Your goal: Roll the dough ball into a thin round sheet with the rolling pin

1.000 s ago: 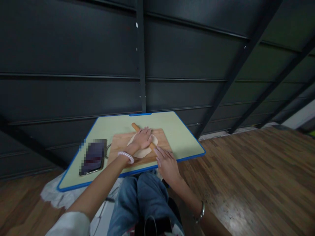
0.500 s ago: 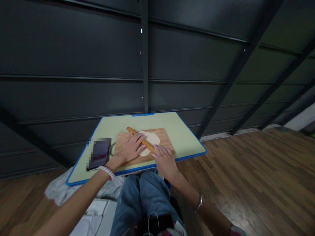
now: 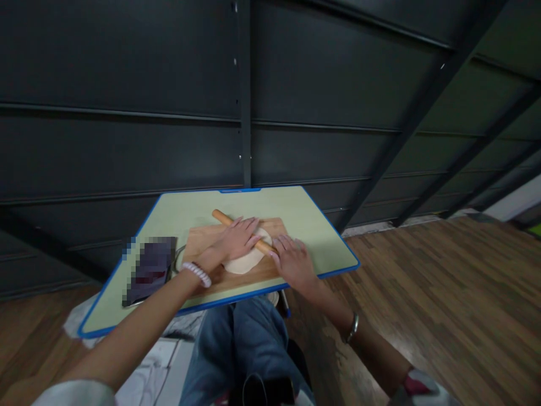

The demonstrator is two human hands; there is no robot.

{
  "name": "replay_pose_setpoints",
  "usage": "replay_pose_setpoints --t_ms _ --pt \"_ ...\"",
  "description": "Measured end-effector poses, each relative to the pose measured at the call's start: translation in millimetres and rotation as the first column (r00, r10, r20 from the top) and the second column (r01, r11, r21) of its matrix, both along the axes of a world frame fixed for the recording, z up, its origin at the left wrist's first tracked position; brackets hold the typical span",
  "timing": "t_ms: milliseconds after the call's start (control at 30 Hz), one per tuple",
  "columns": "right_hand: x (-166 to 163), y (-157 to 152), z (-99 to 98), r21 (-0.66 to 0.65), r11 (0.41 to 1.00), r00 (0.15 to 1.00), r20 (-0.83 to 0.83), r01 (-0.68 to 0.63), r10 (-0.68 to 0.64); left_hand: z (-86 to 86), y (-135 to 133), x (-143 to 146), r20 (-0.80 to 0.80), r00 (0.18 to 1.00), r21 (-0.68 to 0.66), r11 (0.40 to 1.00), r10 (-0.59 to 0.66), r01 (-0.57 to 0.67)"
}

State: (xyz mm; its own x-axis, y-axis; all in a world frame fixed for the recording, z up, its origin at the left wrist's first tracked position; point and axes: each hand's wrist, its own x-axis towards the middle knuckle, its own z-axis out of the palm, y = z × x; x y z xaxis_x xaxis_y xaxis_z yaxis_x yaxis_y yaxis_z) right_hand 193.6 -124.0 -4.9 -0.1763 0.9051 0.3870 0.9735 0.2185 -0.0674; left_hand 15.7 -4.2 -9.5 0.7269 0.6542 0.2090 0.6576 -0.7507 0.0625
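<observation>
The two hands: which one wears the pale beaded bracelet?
The left hand, flat on the rolling pin, wears it; the right hand has a metal bangle instead.

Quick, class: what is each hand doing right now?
Left hand: open, flat on the rolling pin.
Right hand: open, palm on the pin's near end.

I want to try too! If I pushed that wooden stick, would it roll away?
Probably yes: the rolling pin looks round and smooth, so it likely rolls easily. It seems stiff wood, unlike the soft dough. Both hands, left hand and right hand, rest flat on it.
</observation>
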Motion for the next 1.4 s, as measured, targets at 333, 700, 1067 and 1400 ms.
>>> replay_pose_setpoints --t_ms 333,700,1067,1400 --pt "36 54 -11.0 0.026 1.000 1.000 0.012 0.006 -0.006 4.7 31 35 -0.017 0.998 -0.012 0.998 0.063 -0.063" --pt "64 108 -12.6 -0.092 0.995 0.998 -0.065 -0.025 0.019 15.1 70 57 -0.034 0.983 -0.226 0.957 0.181 -0.184" --pt "87 160 -30.1 -0.176 0.979 0.994 0.005 -0.104 0.106 7.2 97 70 -0.111 0.952 -0.308 0.900 0.287 -0.307" --pt "65 109 -31.2 -0.175 0.969 0.983 -0.092 -0.172 0.158 10.7 79 60 -0.204 0.969 -0.202 0.963 0.139 -0.181"
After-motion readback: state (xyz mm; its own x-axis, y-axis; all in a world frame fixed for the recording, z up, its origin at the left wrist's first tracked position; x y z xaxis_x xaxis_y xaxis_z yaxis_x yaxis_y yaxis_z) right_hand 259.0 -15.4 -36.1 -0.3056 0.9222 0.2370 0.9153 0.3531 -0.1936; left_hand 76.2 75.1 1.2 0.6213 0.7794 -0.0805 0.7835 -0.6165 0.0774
